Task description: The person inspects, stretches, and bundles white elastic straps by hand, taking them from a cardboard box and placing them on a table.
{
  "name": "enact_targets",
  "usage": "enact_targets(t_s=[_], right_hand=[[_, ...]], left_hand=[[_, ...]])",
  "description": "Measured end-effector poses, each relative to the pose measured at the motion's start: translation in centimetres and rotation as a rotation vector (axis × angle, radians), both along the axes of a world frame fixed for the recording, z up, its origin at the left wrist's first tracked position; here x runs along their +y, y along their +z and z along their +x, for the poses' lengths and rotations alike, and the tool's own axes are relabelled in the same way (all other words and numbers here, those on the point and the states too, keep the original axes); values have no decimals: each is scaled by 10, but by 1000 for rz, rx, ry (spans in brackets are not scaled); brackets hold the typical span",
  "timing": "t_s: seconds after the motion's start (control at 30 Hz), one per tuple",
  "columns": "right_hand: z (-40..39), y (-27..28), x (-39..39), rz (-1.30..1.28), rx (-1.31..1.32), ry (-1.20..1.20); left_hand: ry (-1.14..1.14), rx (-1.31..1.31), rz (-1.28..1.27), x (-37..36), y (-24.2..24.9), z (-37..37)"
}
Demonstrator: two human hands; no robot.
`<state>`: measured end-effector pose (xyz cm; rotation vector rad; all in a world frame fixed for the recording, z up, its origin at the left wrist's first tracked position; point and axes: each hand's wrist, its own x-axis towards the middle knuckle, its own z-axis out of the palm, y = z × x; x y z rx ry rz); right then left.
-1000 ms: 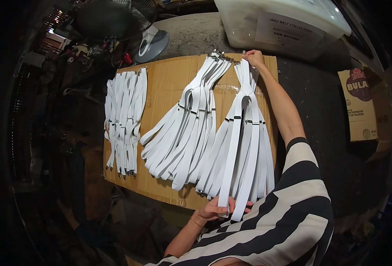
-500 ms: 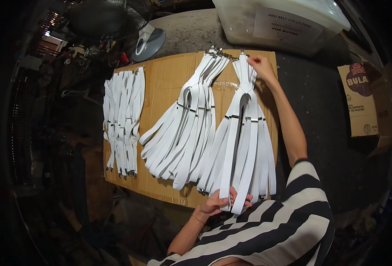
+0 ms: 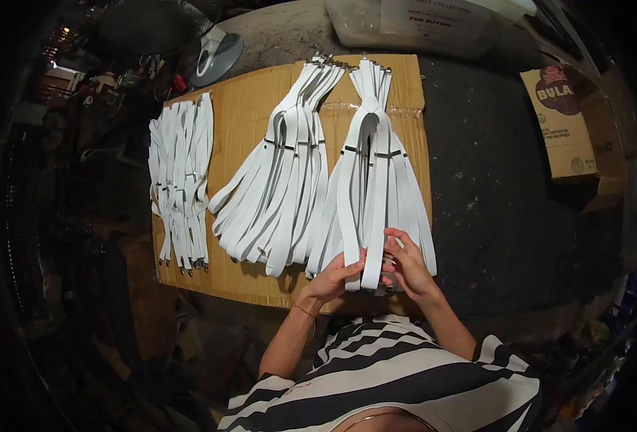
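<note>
A fanned stack of white suspenders point(image 3: 417, 209) lies on the right of the cardboard sheet, its metal clips gathered at the far end and the strap loops pointing toward me. My left hand point(image 3: 331, 279) is closed on the near loops of the top pair of suspenders point(image 3: 349, 216), thumb over the strap. Just right of those loops is my right hand point(image 3: 410, 271), its fingers apart and slightly bent, fingertips right by the strap edge. A second fanned stack of white suspenders point(image 3: 272, 187) lies beside it, left of my hands.
Flat cardboard point(image 3: 250, 101) lies under everything. At its left is a smaller bundle of white suspenders point(image 3: 182, 173). A labelled plastic bin point(image 3: 347, 25) stands at the back, a fan base point(image 3: 221, 57) at back left, and an open BULA carton point(image 3: 570, 137) on the right.
My right hand has come down from the clip end to the near loops, beside my left hand. My left hand keeps its hold. The view has shifted.
</note>
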<state>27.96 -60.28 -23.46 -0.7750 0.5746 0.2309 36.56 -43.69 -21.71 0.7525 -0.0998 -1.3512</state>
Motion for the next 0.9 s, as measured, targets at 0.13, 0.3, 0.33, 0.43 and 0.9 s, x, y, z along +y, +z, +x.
enact_targets(t_s=[0.13, 0.3, 0.33, 0.43, 0.9], right_hand=[[0, 7, 8, -16, -4, -66], [-4, 4, 19, -128, -4, -167], [-5, 3, 19, -171, -5, -164], [-7, -5, 17, -234, -19, -174], [-32, -46, 2, -775, 59, 164]], left_hand=[[-3, -56, 197, 2, 0, -12], [80, -296, 310, 18, -15, -26], [81, -300, 307, 19, -12, -29], [142, -376, 408, 24, -3, -36], [448, -1054, 957, 64, -44, -31]])
